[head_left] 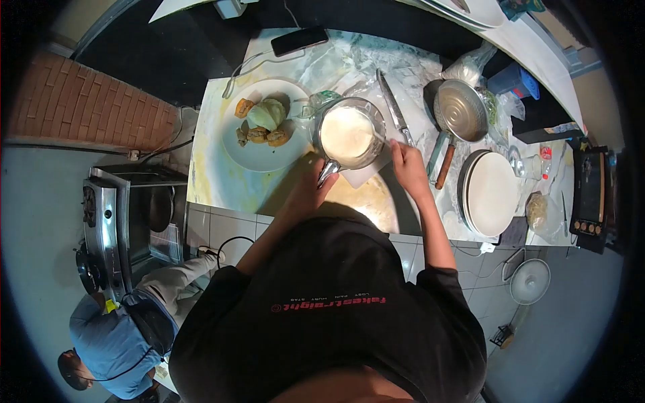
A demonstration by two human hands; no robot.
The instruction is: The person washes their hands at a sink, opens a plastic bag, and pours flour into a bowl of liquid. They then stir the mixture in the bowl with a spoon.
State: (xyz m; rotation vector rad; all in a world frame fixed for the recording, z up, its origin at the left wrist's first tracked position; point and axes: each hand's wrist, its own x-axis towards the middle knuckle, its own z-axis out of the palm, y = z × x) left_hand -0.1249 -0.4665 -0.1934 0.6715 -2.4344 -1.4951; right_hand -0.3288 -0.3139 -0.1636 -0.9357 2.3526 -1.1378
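My left hand (310, 187) is closed around the handle (328, 172) of a metal saucepan (363, 162) that holds a smooth, cream-coloured liquid (346, 134). My right hand (408, 163) pinches a thin, pale utensil (379, 136), whose other end dips into the liquid; its tip is hidden, so its exact kind does not show. Left of the saucepan is a large white plate (252, 160), with a light green vegetable (267, 115) and several browned pieces (277, 138) on it. A knife (392, 101) lies just beyond my right hand.
A metal frying pan (461, 111) and stacked round plates (492, 195) stand on the right of the marbled counter (349, 57). A phone (299, 41) with a cable lies at the back. Lower left, a person in blue (111, 342) is near a stove (104, 215).
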